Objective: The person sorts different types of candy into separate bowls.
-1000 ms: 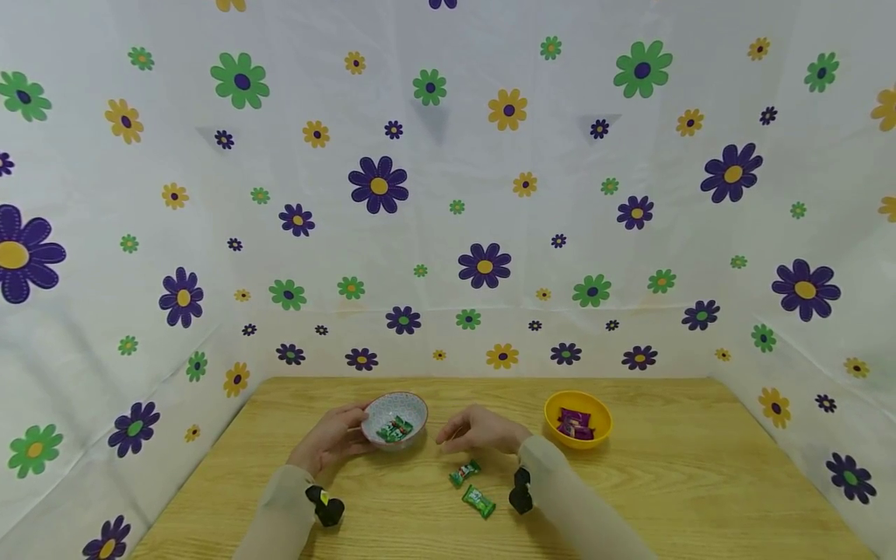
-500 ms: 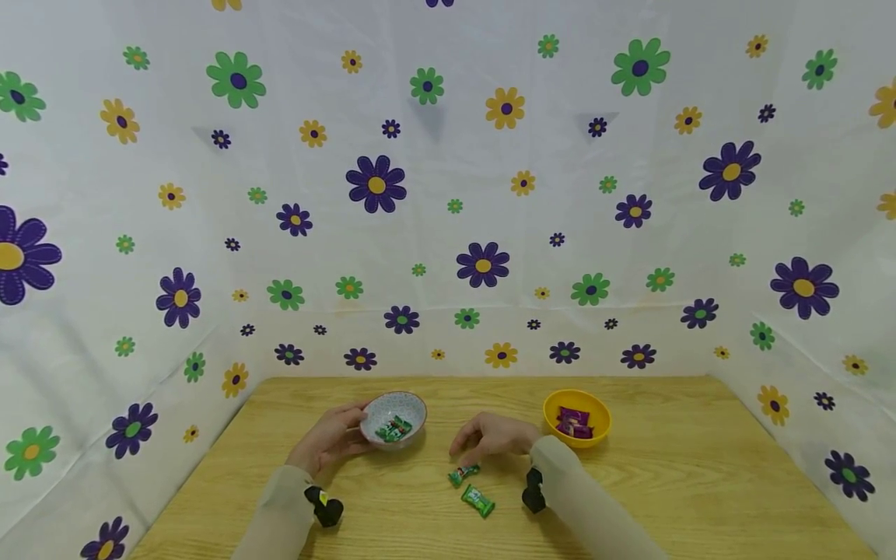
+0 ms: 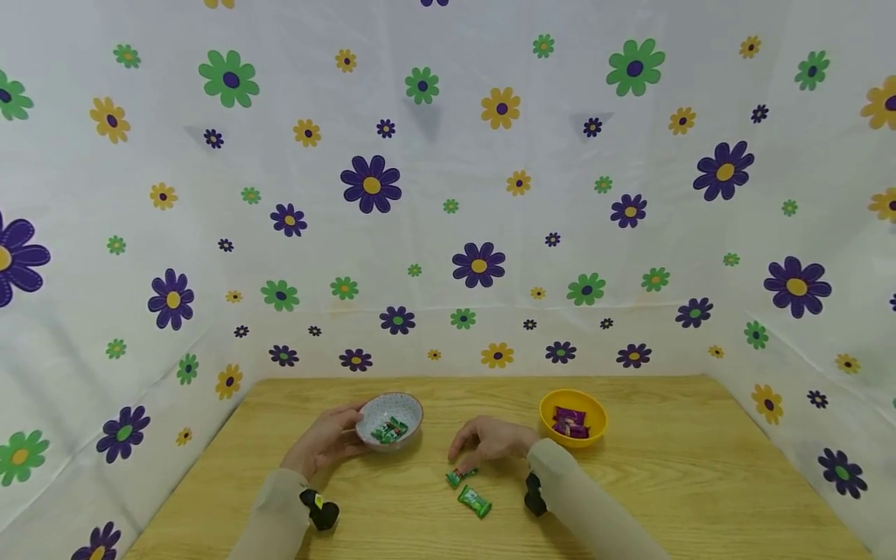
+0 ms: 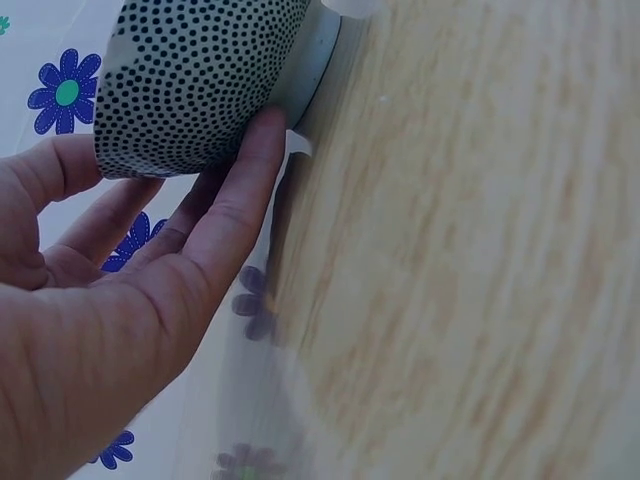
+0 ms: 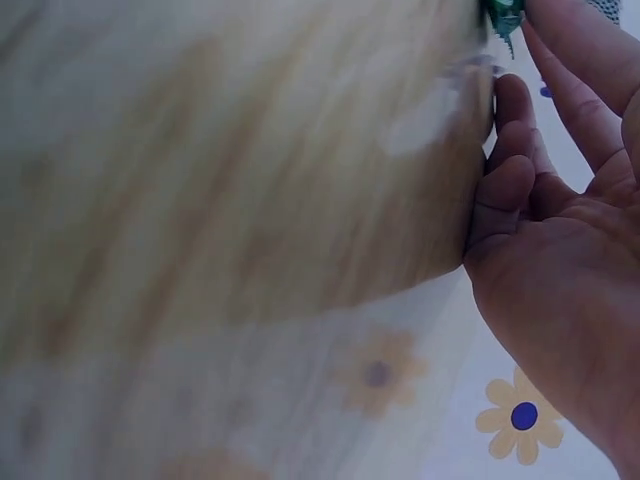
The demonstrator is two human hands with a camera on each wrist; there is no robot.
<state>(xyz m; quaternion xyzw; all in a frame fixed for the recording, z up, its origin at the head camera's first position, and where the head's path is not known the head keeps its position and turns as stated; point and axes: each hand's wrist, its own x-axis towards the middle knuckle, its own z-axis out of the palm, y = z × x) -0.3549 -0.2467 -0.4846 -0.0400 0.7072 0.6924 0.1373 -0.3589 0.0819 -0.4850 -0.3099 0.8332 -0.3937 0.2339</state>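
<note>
My left hand holds a dotted bowl by its left side, thumb at the rim and fingers against the outer wall, as the left wrist view shows. Green-wrapped candies lie in this bowl. To its right, my right hand reaches down with thumb and fingertips at a green-wrapped candy on the table; they partly cover it. In the right wrist view, the candy shows at the fingertips, and some fingers are bent in. Another green candy lies just nearer the front.
A yellow bowl holding purple-wrapped candies stands right of and just behind my right hand. The wooden table is backed and flanked by a white sheet with printed flowers.
My right hand has come right and toward the front, from beside the dotted bowl to the rear green candy, and its fingertips now meet it. My left hand keeps its hold on the bowl.
</note>
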